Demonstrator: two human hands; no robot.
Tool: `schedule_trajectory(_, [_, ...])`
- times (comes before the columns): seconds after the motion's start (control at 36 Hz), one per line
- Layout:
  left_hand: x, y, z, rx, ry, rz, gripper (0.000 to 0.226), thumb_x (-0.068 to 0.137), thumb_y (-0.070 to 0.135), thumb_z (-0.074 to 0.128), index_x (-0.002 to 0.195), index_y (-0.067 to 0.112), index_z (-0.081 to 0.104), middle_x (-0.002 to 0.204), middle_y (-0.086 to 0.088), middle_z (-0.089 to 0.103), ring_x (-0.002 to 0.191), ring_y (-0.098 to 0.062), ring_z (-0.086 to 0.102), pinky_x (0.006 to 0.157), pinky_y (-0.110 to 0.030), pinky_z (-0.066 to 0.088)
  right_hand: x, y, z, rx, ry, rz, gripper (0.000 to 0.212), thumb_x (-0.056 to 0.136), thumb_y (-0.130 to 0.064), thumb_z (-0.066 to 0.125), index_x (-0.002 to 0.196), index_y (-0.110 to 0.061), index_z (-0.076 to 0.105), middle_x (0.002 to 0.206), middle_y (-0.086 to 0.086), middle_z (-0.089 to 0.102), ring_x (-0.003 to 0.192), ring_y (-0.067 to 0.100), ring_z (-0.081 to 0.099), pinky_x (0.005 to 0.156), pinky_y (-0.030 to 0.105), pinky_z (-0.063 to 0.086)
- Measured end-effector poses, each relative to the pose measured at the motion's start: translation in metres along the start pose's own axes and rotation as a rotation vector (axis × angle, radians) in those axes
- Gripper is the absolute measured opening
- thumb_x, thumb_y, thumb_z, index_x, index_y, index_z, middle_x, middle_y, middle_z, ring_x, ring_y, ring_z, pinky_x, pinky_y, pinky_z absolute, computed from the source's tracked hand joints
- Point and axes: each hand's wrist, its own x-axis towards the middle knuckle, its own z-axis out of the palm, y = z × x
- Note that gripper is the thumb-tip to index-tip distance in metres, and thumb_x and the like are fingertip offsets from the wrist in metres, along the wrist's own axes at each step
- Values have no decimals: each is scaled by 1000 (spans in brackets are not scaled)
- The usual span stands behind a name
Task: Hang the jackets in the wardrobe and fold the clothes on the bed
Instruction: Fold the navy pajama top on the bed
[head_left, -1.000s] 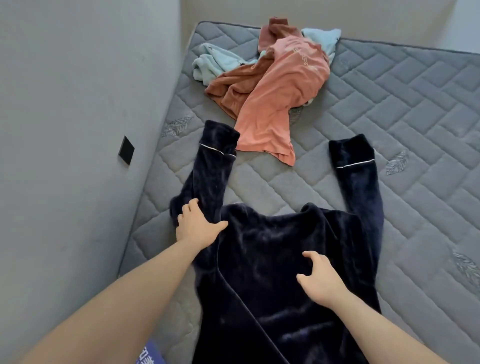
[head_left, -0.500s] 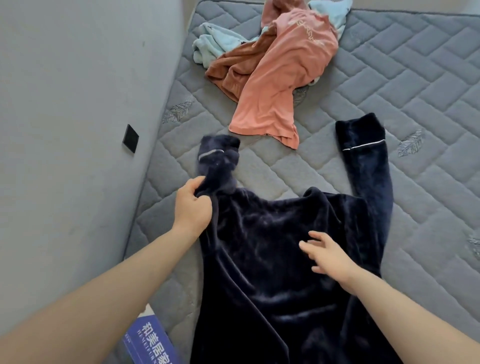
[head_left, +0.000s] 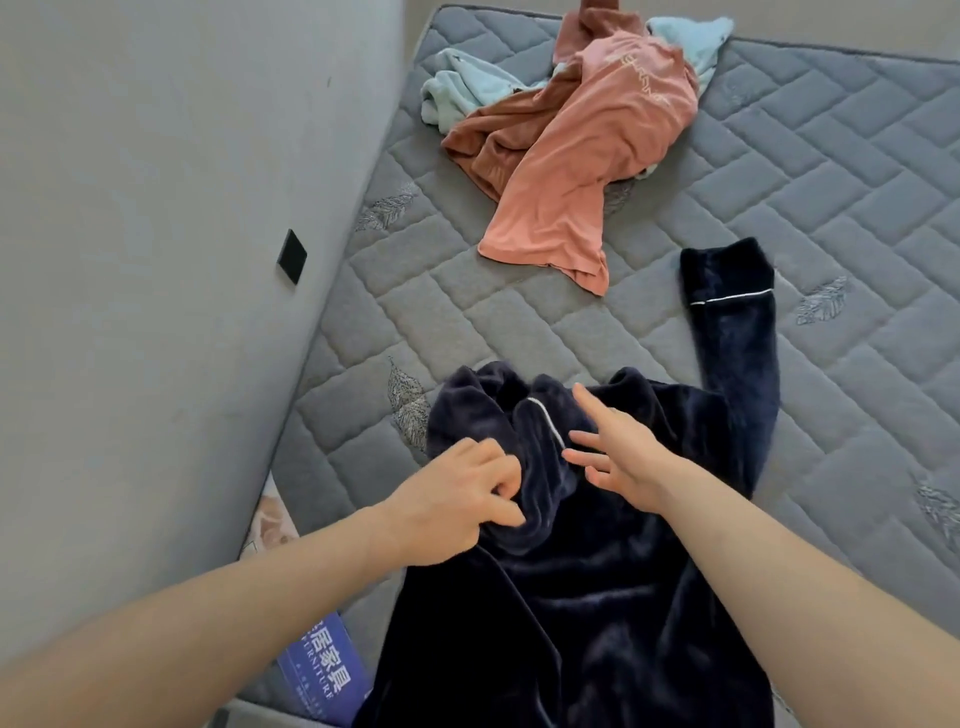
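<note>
A dark navy velvet top (head_left: 587, 587) lies spread on the grey quilted mattress (head_left: 831, 171). Its left sleeve is folded inward over the chest, the white-piped cuff near the middle. My left hand (head_left: 457, 506) grips that folded sleeve with curled fingers. Beside the cuff, my right hand (head_left: 618, 452) hovers over the top's chest with fingers spread and straight. The right sleeve (head_left: 737, 332) still stretches out straight toward the far side. A heap of unfolded clothes sits at the bed's far end: a salmon shirt (head_left: 587, 150), a brown garment (head_left: 493, 140) and a light blue one (head_left: 457, 93).
A grey wall (head_left: 156, 260) runs close along the bed's left side, with a black square plate (head_left: 293, 255) on it. A blue label (head_left: 324, 680) with white lettering sits on the mattress's near left corner.
My left hand has pulled the left sleeve from its outstretched position inward across the top's chest. My right hand has moved up toward the cuff and spread its fingers.
</note>
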Motion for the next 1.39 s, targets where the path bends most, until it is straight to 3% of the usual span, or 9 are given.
schedule_trajectory(0.14, [-13,5,16,108,-94,110,40,63,6,39,80,27,69,91,4,48,87,-19,41,74,-31,36,10,17,16,-209,22,-42,101,79,-34,84,160,-28,23,98,-3,74,69,9,58,49,21,46])
schedule_trajectory(0.36, [-30,5,29,92,-114,135,36,63,3,40,74,27,66,95,3,50,91,-21,47,78,-31,37,2,66,19,-1391,-98,-686,100,78,-2,63,160,-39,20,169,-12,4,145,25,20,111,42,40])
schedule_trajectory(0.44, [-31,4,25,85,-76,126,35,63,4,41,72,26,67,96,2,55,92,-21,48,78,-31,36,-1,84,22,-1510,-112,-699,65,87,-25,72,146,-33,45,164,-11,26,153,26,12,119,43,28])
schedule_trajectory(0.56, [-31,-2,18,56,40,57,37,55,-2,55,76,23,72,95,-1,60,94,-24,51,81,-34,40,-20,108,23,-1298,6,-571,6,91,-35,57,91,-29,58,101,-7,65,119,19,52,107,35,38])
schedule_trajectory(0.69, [-25,-7,7,-23,242,-127,50,51,-11,55,84,20,78,94,-5,62,96,-22,49,77,-42,46,-60,141,18,-913,112,-395,24,89,-46,53,75,-26,49,63,-5,63,53,12,56,54,28,45])
schedule_trajectory(0.86, [-17,9,30,-135,166,-190,58,57,-9,52,101,20,75,107,-2,60,94,-23,53,80,-44,48,-78,185,14,-911,-68,-177,23,93,-53,51,99,-34,63,81,-7,71,70,11,66,71,30,56])
schedule_trajectory(1.0, [-12,2,55,-269,-490,-334,62,78,16,64,137,33,53,141,11,38,124,-15,41,108,-36,38,-76,210,13,-938,-154,12,29,91,-50,55,115,-35,62,104,-10,69,99,14,66,90,28,53])
schedule_trajectory(1.19, [22,-27,53,-426,171,-1066,63,77,42,72,134,27,51,137,2,40,132,-24,38,114,-41,35,-73,216,23,-814,-173,26,22,88,-44,56,104,-31,62,88,-6,71,68,8,65,72,25,57])
schedule_trajectory(1.39, [32,-35,67,-568,-51,-1270,52,90,19,64,137,14,43,127,-9,58,121,-32,56,98,-38,46,-68,214,19,-387,-293,231,26,89,-40,70,100,-18,62,80,-5,72,68,11,71,63,27,56])
